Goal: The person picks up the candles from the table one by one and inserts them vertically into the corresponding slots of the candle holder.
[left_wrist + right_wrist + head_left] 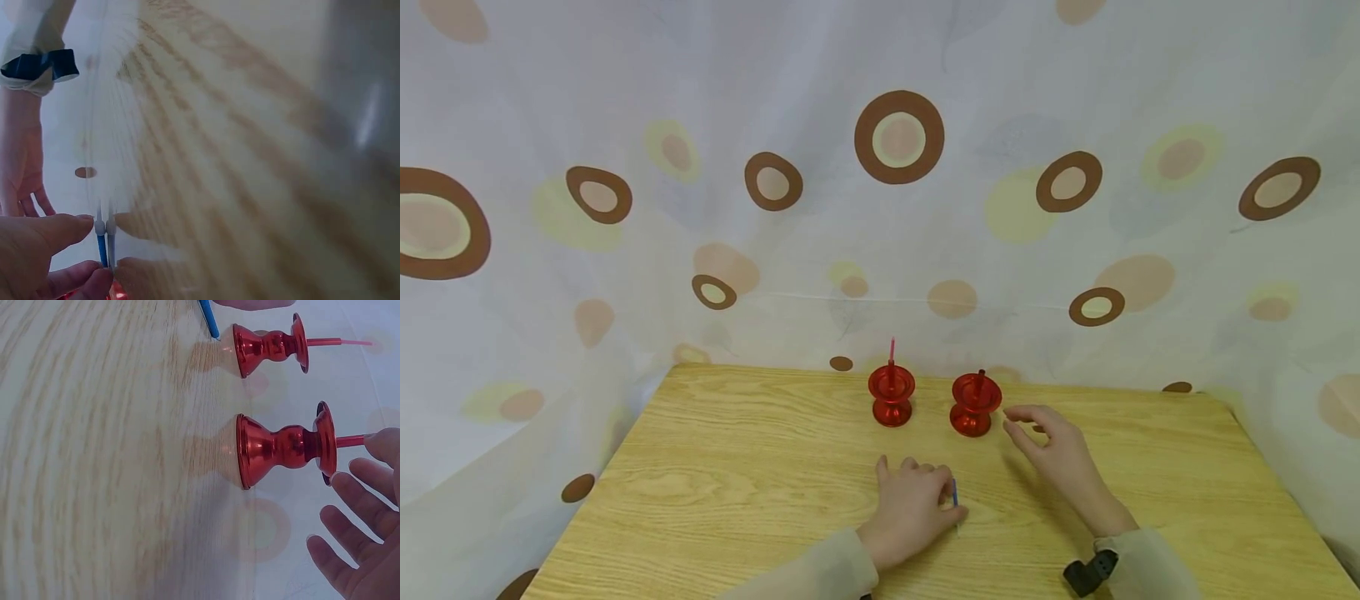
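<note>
Lower centre of the head frame: left hand, fingers bent around a blue stick low over the wooden table; we can't tell whether that's a firm pinch. Right of it, right hand, black strap at the wrist, holds nothing: thumb and index bent toward each other, small gap between, just beside the red holder with a bare post. Farther left, near the table's back edge, the second red holder stands upright with a pink candle. Behind, patterned cloth. Risks, we judge: the stick slips or rolls if thumb and fingertips bear unevenly on something so thin; the near holder tips if the right fingers swing left into its dish. Only the left wrist view gives us the stick's whitish end by the thumb. In the right wrist view the right thumb overlaps the post; the head view shows us they're apart.
</note>
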The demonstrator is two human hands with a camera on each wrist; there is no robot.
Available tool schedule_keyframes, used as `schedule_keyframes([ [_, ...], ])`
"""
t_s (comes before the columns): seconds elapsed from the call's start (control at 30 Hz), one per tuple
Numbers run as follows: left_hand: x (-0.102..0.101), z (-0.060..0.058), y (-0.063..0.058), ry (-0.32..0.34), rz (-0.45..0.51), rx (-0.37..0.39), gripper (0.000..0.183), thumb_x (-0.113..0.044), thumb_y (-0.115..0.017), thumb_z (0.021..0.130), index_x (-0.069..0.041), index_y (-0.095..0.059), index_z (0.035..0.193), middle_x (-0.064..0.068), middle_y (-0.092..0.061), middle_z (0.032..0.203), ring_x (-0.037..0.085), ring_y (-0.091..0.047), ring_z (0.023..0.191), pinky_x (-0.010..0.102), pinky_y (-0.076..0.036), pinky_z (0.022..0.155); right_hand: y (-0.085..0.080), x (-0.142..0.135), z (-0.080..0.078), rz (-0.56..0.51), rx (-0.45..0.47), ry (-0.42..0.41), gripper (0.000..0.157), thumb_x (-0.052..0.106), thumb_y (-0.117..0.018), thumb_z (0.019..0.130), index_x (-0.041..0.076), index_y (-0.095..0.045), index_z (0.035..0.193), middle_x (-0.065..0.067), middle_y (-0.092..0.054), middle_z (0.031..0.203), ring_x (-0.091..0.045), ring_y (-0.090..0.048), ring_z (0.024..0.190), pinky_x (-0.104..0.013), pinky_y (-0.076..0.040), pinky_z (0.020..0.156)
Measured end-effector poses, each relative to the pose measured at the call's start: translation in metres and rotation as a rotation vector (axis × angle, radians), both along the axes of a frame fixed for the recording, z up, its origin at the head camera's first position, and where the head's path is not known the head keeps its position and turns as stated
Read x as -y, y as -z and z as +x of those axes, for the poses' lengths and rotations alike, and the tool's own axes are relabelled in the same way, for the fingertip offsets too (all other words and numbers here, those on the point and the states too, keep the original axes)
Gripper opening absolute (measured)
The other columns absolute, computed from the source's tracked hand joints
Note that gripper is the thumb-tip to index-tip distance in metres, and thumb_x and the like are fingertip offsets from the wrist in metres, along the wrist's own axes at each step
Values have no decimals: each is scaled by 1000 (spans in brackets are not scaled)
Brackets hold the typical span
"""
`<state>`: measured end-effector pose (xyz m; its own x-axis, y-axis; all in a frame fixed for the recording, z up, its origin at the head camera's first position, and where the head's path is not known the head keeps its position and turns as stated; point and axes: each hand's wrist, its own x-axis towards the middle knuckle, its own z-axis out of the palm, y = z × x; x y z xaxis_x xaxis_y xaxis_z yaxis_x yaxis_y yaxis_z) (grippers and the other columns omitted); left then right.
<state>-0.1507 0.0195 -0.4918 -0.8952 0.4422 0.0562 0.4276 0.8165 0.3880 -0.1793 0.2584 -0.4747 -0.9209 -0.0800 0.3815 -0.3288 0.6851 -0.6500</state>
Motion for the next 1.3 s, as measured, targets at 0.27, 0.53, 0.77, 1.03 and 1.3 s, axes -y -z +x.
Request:
schedule_keyframes([
  [0.27, -3, -2, -2, 20, -50, -50, 24, -34, -83, 87, -25, -64, 76, -11, -63, 73, 17, -57, 81, 83, -32, 99, -1, 0, -1, -1, 13, 2, 24, 15, -71, 101, 2, -74, 120, -11, -74, 118, -32, -67, 110, -60, -53, 94],
  [0.53, 0, -10, -8, 100, -136, -105, 20, -22, -84, 86, -25, -66, 78, -14, -61, 69, 11, -55, 75, 80, -33, 102, -2, -1, 0, -3, 9, 1, 22, 15, -71, 101, 3, -74, 119, -9, -74, 118, -31, -67, 110, -58, -54, 93],
  [0.77, 8, -19, -6, 263, -252, -212, 12, -21, -79, 90, -26, -68, 88, -13, -66, 78, 11, -60, 85, 79, -29, 108, -1, -1, 1, 3, 7, 2, 23, 16, -69, 102, 4, -74, 121, -8, -74, 118, -30, -67, 110, -55, -54, 93],
  [1.03, 14, -22, -12, 290, -289, -267, 11, -24, -79, 92, -30, -76, 100, -13, -71, 96, 12, -62, 101, 76, -29, 111, -2, -1, 1, -1, 11, 6, 23, 17, -68, 103, 5, -74, 121, -8, -74, 119, -30, -66, 110, -56, -54, 92],
  [1.3, 17, -31, -13, 246, -124, -285, 9, -22, -77, 92, -30, -77, 95, -16, -69, 89, 9, -63, 94, 74, -33, 110, -3, -2, -4, -1, 22, 4, 25, 18, -68, 103, 4, -73, 123, -10, -73, 120, -31, -66, 113, -56, -53, 94],
])
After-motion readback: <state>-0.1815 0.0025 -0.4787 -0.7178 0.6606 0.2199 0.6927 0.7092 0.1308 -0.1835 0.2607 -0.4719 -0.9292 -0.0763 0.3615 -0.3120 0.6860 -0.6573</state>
